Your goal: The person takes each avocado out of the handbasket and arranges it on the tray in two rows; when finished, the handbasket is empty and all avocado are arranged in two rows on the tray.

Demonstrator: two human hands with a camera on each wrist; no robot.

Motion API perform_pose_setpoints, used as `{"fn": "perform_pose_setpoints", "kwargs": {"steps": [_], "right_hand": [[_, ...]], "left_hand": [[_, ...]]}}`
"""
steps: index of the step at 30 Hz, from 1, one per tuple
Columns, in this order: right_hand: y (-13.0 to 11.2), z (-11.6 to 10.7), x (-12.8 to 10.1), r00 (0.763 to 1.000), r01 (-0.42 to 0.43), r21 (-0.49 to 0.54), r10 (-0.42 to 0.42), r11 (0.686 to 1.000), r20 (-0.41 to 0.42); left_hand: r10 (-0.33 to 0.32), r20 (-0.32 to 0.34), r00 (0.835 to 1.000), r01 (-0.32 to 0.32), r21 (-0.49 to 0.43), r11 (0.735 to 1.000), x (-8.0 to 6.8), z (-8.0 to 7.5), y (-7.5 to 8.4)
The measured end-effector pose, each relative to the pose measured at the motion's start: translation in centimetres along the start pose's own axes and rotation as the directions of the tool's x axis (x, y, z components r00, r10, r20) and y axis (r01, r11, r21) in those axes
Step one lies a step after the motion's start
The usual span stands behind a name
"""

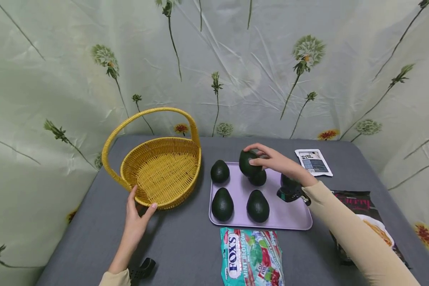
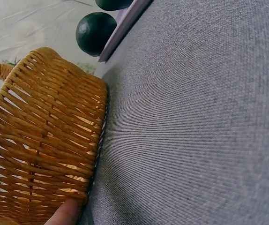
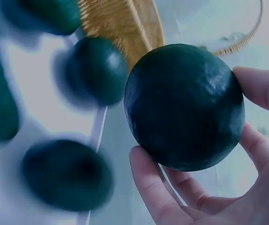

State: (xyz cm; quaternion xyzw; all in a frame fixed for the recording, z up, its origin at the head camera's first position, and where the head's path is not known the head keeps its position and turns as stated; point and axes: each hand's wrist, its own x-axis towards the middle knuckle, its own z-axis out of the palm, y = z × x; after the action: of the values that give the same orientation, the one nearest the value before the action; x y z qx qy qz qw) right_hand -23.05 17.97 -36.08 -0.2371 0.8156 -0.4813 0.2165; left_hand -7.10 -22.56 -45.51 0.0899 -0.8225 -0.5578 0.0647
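My right hand (image 1: 271, 161) holds a dark green avocado (image 1: 249, 163) above the back of a lilac tray (image 1: 286, 216). In the right wrist view the fingers and thumb wrap the round end of this avocado (image 3: 183, 108). Several more avocados lie on the tray, among them one at its front left (image 1: 223, 204) and one at the back left (image 1: 220, 171); another is partly hidden behind my right wrist. At the left, my left hand (image 1: 136, 222) grips the near side of a yellow wicker basket (image 1: 164, 171), its thumb (image 2: 66, 213) against the woven wall. The basket holds nothing.
A teal bag of Fox's candy (image 1: 252, 256) lies in front of the tray. To the right are a white packet (image 1: 313, 162) and a black food bag (image 1: 364, 222), partly under my right forearm. A floral curtain (image 1: 236, 71) hangs behind the grey table (image 1: 186, 250).
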Motion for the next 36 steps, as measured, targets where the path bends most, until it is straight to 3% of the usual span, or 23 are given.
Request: {"fn": "perform_pose_setpoints", "kwargs": {"steps": [9, 16, 26, 36], "right_hand": [[3.5, -3.1, -9.2, 0.99, -0.096, -0.023, 0.093, 0.995, -0.107], [5.7, -3.0, -13.6, 0.983, -0.127, -0.033, 0.121, 0.991, -0.137], [7.6, -1.1, -15.2, 0.979, -0.187, -0.006, 0.186, 0.982, -0.08], [8.4, 0.0, -14.5, 0.993, -0.099, -0.097, 0.093, 0.99, -0.07]], "left_hand": [[-0.005, -0.01, 1.0, 0.005, 0.002, 1.0, 0.1, 0.0, -0.1], [0.008, -0.013, 1.0, -0.008, -0.002, 1.0, 0.1, 0.0, -0.2], [0.015, -0.015, 1.0, -0.015, -0.004, 1.0, 0.1, 0.0, -0.3], [0.013, -0.013, 1.0, -0.013, -0.006, 1.0, 0.1, 0.1, -0.3]]}}
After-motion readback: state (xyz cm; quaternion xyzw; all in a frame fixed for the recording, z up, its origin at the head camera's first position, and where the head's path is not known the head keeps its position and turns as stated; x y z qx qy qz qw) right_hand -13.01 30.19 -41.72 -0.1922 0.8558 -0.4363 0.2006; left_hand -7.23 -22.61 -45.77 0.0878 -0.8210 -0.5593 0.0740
